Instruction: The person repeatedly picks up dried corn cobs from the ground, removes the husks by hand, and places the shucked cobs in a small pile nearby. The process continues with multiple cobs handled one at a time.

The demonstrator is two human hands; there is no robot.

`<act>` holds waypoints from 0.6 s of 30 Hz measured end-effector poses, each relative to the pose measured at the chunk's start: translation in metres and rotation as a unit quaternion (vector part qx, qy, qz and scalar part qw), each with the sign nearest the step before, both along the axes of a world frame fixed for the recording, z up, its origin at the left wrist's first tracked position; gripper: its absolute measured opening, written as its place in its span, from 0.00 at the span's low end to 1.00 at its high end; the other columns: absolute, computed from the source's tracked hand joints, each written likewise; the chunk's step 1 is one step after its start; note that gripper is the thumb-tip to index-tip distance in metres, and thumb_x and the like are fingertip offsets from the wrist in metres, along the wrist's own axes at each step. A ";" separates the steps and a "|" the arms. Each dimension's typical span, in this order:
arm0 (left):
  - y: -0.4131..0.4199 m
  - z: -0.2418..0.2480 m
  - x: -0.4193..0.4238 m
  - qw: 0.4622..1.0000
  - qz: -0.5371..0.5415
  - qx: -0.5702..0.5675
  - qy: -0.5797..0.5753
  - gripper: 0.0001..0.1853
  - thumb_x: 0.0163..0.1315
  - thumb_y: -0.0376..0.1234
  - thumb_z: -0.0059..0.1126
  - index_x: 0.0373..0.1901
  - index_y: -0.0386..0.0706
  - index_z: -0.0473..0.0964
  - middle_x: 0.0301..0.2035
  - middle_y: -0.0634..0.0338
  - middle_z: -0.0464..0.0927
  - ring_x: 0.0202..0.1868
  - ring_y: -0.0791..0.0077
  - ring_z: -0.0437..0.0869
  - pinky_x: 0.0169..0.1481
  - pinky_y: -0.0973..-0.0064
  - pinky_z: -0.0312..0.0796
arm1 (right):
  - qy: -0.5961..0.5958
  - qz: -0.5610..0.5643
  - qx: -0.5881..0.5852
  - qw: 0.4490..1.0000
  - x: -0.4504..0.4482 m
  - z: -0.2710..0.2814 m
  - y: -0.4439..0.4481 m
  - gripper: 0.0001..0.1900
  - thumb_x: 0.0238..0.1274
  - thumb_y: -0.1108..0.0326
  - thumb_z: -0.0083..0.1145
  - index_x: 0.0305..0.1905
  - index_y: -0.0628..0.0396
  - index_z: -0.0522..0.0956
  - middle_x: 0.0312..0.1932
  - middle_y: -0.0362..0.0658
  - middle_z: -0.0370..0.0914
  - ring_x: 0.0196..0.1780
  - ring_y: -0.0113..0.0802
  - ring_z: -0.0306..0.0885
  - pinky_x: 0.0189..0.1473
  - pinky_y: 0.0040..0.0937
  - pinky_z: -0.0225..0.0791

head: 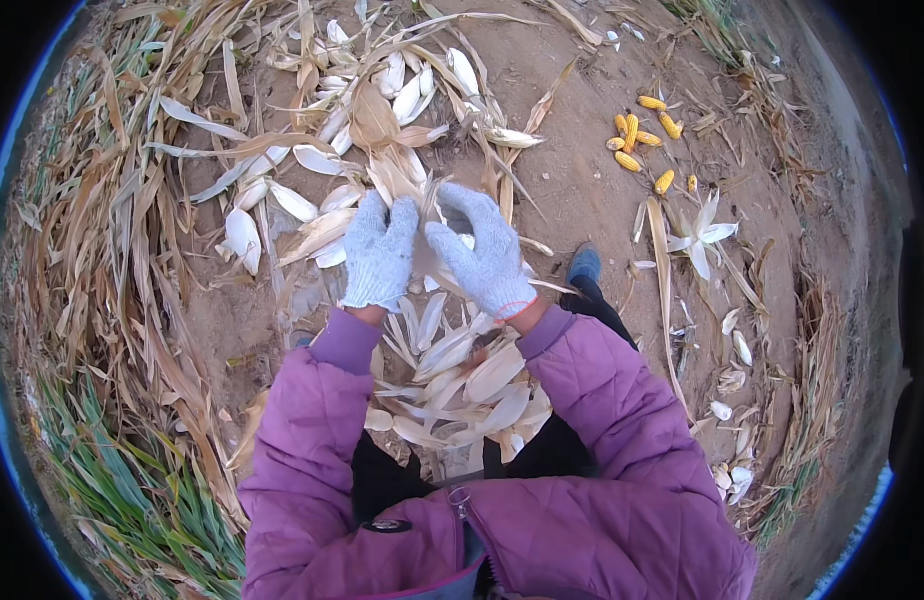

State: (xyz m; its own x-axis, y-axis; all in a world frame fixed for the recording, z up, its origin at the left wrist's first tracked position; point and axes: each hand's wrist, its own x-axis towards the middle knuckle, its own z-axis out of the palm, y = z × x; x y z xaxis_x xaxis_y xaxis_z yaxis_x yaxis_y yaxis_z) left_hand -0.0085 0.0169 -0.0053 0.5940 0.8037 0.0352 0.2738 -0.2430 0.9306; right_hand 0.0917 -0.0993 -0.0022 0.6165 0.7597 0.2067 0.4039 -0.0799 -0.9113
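Note:
Both my hands wear knitted light-grey work gloves and are close together before me. My left hand [381,244] has its fingers against the dry corn husk [390,169] that points away from me; how firmly it grips cannot be told. Just to the right, my right hand [480,244] is curved, thumb and fingers bent towards the husk's near end, which is partly hidden and blurred. Pale, papery husks [462,367] lie in a heap below my hands, between my legs. Beyond the hands, several ears in pale husks [405,94] rest on dry stalks.
Several bare yellow corn cobs [631,133] lie on the soil at the upper right. An opened husk [700,238] is nearer. Dry corn stalks [131,225] are piled along the left, with green leaves [124,480] below. My shoe [584,264] stands right of my hands.

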 end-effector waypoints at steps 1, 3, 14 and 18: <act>-0.005 0.001 0.000 1.000 -0.008 -0.022 -0.001 0.16 0.67 0.40 0.51 0.41 0.34 0.74 0.33 0.40 0.76 0.35 0.48 0.78 0.43 0.57 0.68 | 0.017 -0.004 0.011 1.000 -0.001 0.004 0.001 0.24 0.58 0.57 0.63 0.56 0.58 0.75 0.48 0.51 0.77 0.53 0.45 0.77 0.55 0.36 0.70; -0.010 -0.010 0.000 0.994 -0.015 -0.110 -0.023 0.17 0.68 0.40 0.51 0.46 0.34 0.74 0.39 0.48 0.79 0.37 0.60 0.80 0.45 0.63 0.71 | -0.127 0.005 0.013 0.992 0.007 -0.003 0.002 0.19 0.58 0.59 0.63 0.51 0.57 0.77 0.44 0.49 0.77 0.47 0.46 0.78 0.50 0.38 0.71; -0.019 -0.002 0.012 0.928 -0.105 -0.283 -0.217 0.23 0.75 0.44 0.39 0.52 0.33 0.76 0.47 0.56 0.80 0.50 0.73 0.78 0.58 0.74 0.68 | 0.106 -0.010 0.012 0.994 0.006 -0.017 0.003 0.13 0.68 0.62 0.47 0.43 0.62 0.73 0.36 0.56 0.73 0.42 0.56 0.73 0.45 0.43 0.67; -0.027 0.008 0.022 0.915 -0.102 -0.290 -0.262 0.24 0.75 0.45 0.38 0.42 0.33 0.76 0.44 0.51 0.80 0.50 0.67 0.78 0.62 0.70 0.66 | 0.161 -0.039 0.090 0.982 0.026 -0.048 0.009 0.10 0.66 0.67 0.45 0.45 0.61 0.74 0.37 0.57 0.72 0.45 0.53 0.72 0.48 0.42 0.66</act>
